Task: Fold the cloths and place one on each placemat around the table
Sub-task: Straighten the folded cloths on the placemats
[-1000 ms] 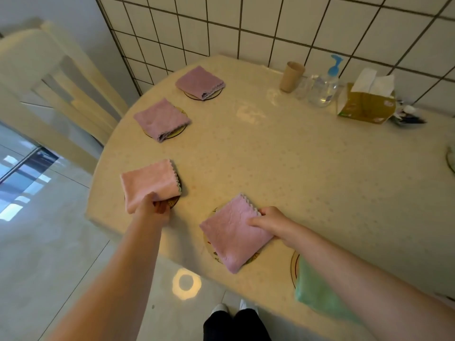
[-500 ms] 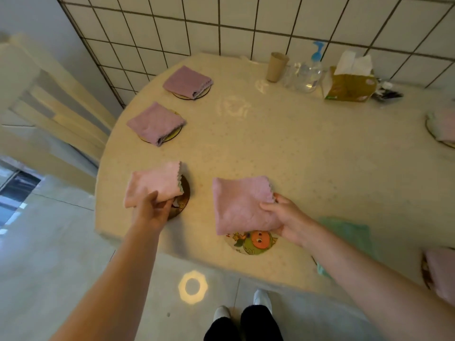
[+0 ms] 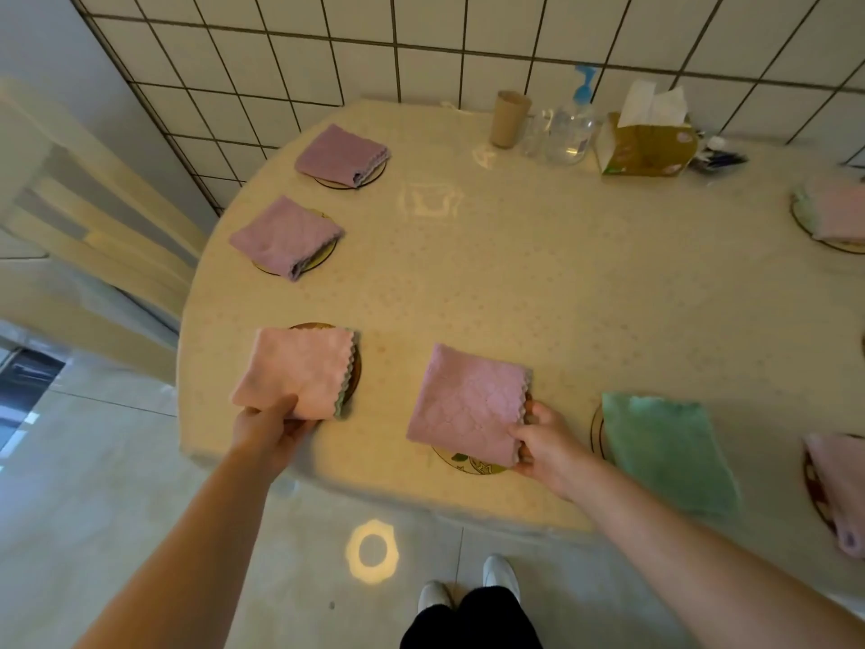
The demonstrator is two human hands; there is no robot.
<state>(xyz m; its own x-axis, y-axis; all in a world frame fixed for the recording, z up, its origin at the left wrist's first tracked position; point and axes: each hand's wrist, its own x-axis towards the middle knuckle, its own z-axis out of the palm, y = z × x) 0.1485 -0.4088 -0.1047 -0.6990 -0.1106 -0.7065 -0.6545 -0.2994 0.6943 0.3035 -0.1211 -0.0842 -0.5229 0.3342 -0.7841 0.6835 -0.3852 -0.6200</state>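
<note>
A wall (image 3: 468, 44) of pale square tiles with dark grout runs behind the cream, speckled bench (image 3: 561, 297). A plain grey wall (image 3: 42, 53) meets it at the left. A pale wooden chair (image 3: 79, 217) stands beside the bench's left edge. The floor (image 3: 117, 461) is large light tiles, with a bright ring of reflected light (image 3: 372, 550). Daylight glints at the far left (image 3: 23, 405).
</note>
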